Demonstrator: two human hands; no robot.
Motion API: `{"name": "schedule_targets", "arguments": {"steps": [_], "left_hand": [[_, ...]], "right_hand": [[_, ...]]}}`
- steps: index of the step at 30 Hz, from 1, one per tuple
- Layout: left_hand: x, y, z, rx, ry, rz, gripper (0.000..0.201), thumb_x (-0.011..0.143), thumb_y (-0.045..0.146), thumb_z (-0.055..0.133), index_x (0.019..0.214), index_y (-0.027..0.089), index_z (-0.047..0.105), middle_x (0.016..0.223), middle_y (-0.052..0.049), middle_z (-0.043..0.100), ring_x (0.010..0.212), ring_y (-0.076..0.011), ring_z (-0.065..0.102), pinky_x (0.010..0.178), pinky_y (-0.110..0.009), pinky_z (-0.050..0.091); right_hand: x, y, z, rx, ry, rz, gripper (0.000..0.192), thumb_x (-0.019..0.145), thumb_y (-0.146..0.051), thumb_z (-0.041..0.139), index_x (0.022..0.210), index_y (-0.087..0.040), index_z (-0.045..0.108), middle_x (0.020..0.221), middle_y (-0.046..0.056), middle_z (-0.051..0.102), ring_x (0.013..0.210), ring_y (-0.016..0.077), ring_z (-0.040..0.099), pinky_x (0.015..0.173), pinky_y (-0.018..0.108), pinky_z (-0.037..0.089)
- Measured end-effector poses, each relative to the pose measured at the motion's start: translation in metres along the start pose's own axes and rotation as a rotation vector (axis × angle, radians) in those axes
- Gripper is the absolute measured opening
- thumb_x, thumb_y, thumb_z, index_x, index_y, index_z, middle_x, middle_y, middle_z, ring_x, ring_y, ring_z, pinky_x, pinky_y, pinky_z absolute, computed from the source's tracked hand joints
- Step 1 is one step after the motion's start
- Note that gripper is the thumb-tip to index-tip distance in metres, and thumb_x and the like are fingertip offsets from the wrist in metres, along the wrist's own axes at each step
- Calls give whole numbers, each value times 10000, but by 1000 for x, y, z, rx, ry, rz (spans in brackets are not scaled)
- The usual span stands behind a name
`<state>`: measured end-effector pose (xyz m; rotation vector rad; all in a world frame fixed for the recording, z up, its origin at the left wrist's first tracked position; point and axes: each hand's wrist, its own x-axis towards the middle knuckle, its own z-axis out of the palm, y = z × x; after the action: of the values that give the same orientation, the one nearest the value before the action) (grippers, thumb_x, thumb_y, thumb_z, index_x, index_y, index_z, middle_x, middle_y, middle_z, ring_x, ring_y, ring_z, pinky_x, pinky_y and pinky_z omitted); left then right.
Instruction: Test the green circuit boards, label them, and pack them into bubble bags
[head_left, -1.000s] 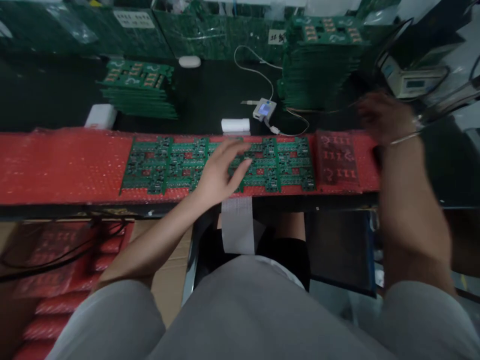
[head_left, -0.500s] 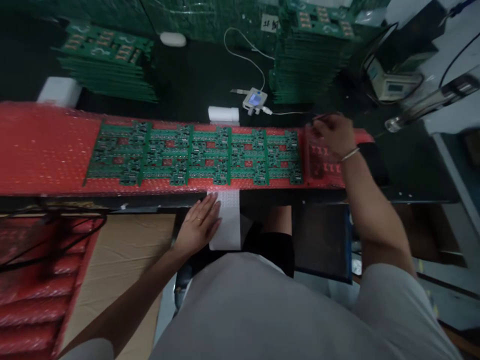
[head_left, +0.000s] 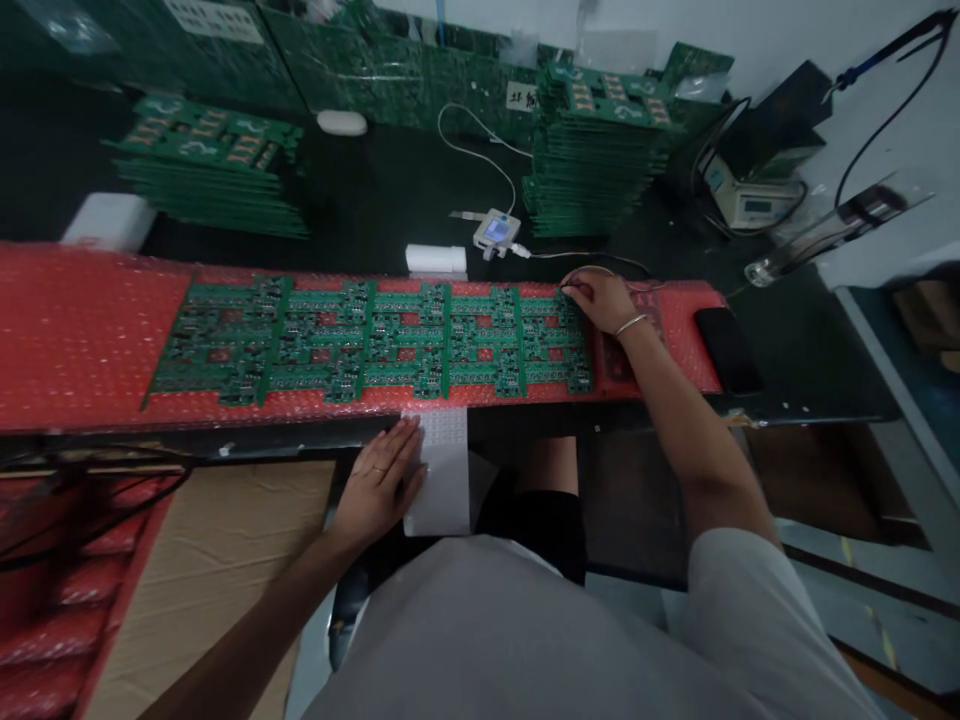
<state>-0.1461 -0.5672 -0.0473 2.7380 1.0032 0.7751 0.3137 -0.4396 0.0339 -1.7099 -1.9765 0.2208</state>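
Right hand (head_left: 606, 300) now leftward, pinched at board row (head_left: 375, 338) running left-right; left hand (head_left: 382, 482) flat on sheet (head_left: 444, 480).

White tag (head_left: 523, 97) (handwritten) stays illegible.

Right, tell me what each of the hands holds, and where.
The left hand lies flat on the white label sheet, gripping nothing. The right hand rests at the end circuit board's far corner; a grip cannot be told.

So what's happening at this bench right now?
A seated person works over a row of green circuit boards laid on red bubble wrap. The right hand rests on the rightmost board's top corner, pinching something too small to identify. The left hand lies flat on a white sheet hanging off the bench edge.
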Motion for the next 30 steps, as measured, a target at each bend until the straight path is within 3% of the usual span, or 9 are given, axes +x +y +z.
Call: {"name": "schedule_targets", "arguments": {"steps": [14,20,30], "left_hand": [[8,4,-8,-96,66,-46,574,1009,214,569,1552,268,390,1389,-132,624,1275,-306,605,1046,-486,493],[12,2,-10,-150,174,-121,380,983,225,631,1359,265,591,1245,-89,696,1157,-253,662,988,-419,552],[10,-4,-5,-159,111,-211,151,973,317,662,1097,266,731,1148,-72,713,1129,-246,642,974,-436,535]], "right_hand": [[0,0,5,-93,-32,-1,260,968,-375,508,987,-220,716,1087,95,757,1036,297,677,963,456,518],[-1,7,9,-92,25,31,305,957,-445,526,981,-218,729,988,103,757,971,306,669,951,482,509],[-4,4,9,-148,59,52,269,933,-416,548,948,-218,729,928,90,751,909,292,681,869,454,526]]}}
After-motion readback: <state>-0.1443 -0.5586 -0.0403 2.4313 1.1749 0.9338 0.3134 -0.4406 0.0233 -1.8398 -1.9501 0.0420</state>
